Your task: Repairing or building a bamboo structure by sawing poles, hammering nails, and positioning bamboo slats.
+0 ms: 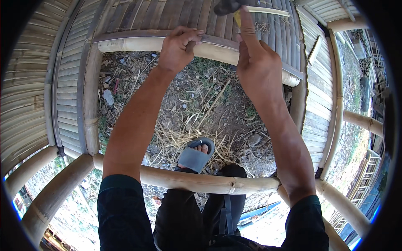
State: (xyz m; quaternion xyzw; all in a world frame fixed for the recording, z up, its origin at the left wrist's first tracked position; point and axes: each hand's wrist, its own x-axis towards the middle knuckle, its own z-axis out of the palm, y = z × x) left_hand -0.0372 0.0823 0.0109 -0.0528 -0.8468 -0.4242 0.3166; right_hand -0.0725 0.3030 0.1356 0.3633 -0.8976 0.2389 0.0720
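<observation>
My right hand is closed round the handle of a hammer, index finger stretched along it. The dark head and a bit of yellow handle show at the top edge, raised above the slats. My left hand rests at the front edge of a bamboo platform, its fingers pinched together against a thin flat bamboo strip. Whatever those fingers pinch is too small or hidden to make out. Below the strip runs a thick round bamboo pole along the platform's edge.
Slatted bamboo walls rise on both sides. A bamboo rail crosses in front of my legs. A loose pale strip lies on the slats. My sandalled foot stands on ground with straw and stones. A bamboo ladder is outside, right.
</observation>
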